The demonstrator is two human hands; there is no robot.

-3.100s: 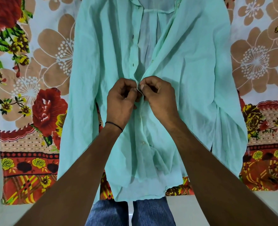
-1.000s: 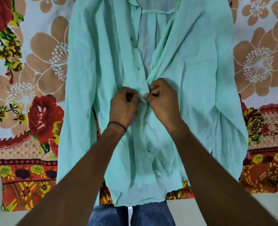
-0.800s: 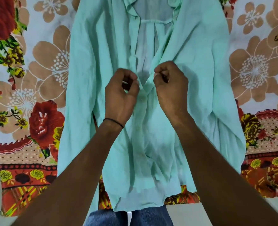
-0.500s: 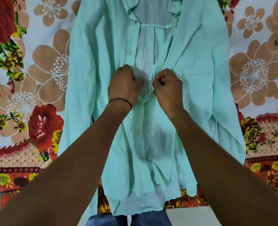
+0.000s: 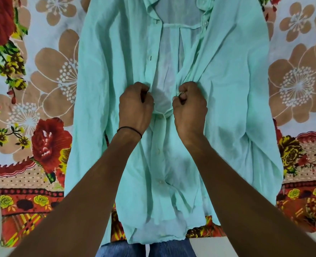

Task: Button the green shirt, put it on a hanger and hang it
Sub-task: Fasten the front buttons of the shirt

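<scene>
your green shirt [image 5: 227, 89] lies face up on the floral bedsheet [image 5: 51, 71], with its collar [image 5: 153, 8] away from you and its hem reaching the near edge of the sheet, just above your jeans [image 5: 122, 250]. your left hand [image 5: 135, 106] is curled into a fist on the shirt's left front edge, fingers and thumb pinching the cloth about halfway up the front. your right hand [image 5: 189, 108] is curled the same way on the right front edge, level with the left, with a fold of fabric bunched in its grip. something small and pale shows at its fingertips, but you cannot tell whether it is a button.

the two hands are near each other but apart. between them the front gapes, so the thinner inside of the shirt's back shows. below your hands the two front edges overlap and are closed, with two small pale lower buttons [image 5: 158, 150] in a line down the middle. above your hands the front lies open up to the collar, with a buttonhole [image 5: 150, 57] on the left edge and a collar button [image 5: 205, 23] on the right. a thin black band [image 5: 130, 129] circles your left wrist. both sleeves lie along the shirt's sides.
</scene>
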